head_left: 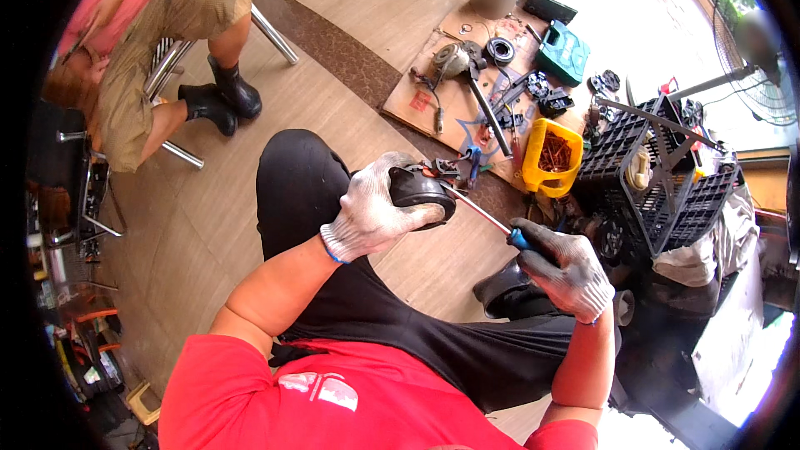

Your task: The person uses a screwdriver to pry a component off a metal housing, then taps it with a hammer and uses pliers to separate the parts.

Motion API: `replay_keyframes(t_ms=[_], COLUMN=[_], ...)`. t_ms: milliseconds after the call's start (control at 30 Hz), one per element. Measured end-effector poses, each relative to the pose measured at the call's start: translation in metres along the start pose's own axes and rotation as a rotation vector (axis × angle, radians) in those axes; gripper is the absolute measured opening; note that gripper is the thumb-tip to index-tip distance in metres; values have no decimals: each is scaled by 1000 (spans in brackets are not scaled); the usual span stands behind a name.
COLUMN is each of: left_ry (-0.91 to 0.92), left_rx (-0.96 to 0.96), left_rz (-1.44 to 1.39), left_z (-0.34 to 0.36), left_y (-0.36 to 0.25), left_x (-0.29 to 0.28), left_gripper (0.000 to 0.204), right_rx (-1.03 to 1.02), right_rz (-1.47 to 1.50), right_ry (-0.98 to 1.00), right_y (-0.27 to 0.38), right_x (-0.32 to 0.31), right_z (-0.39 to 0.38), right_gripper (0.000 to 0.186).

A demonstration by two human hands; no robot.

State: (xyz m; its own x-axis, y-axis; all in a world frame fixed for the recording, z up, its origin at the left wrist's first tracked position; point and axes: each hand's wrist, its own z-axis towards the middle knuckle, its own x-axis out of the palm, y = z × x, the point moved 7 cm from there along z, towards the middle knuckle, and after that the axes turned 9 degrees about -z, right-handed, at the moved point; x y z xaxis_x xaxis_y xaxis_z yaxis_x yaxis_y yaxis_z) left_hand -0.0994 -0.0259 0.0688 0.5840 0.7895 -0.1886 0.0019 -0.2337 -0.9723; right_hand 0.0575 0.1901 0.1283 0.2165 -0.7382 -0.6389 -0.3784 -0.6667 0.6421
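My left hand (367,210), in a white knit glove, is closed round a black, rounded housing (419,188) above my left knee. Wires and a small dark fitting (442,168) stick out at its far side; its exact kind is unclear. In my right hand (568,273), also gloved and darkly stained on the fingers, is a screwdriver (518,239) with a blue handle. Its thin metal shaft points up and left, and the tip meets or lies very close to the housing's right edge. The housing's underside is hidden by my palm.
Ahead, a cardboard sheet (425,104) bears loose machine parts, a teal case (564,52) and a black tube (490,119). A cut yellow container (531,168) holds reddish-brown pieces. Black crates (612,158) and a fan (754,58) stand right. At left sits another person in black boots (236,87).
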Motion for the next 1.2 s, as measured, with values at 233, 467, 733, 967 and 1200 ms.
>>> replay_keyframes(t_ms=[233,467,733,967,1200], left_ry=[-52,-78,-145,-227,-238], left_rx=[156,189,208,118,124], left_rz=[127,167,395,496,478], left_z=[-1,-4,-3,8,14], left_y=[2,-1,1,17,16], left_x=[1,0,5,6,14], left_gripper=[66,67,67,63,59], right_rx=[17,10,48,2,-10], right_rz=[-28,49,-124,-245,-123], right_ry=[-1,-3,-36,-251,-150], right_y=[3,-2,12,18,15], right_x=[1,9,26,61,50], right_z=[1,1,10,25,32], right_gripper=[42,41,40,41,46])
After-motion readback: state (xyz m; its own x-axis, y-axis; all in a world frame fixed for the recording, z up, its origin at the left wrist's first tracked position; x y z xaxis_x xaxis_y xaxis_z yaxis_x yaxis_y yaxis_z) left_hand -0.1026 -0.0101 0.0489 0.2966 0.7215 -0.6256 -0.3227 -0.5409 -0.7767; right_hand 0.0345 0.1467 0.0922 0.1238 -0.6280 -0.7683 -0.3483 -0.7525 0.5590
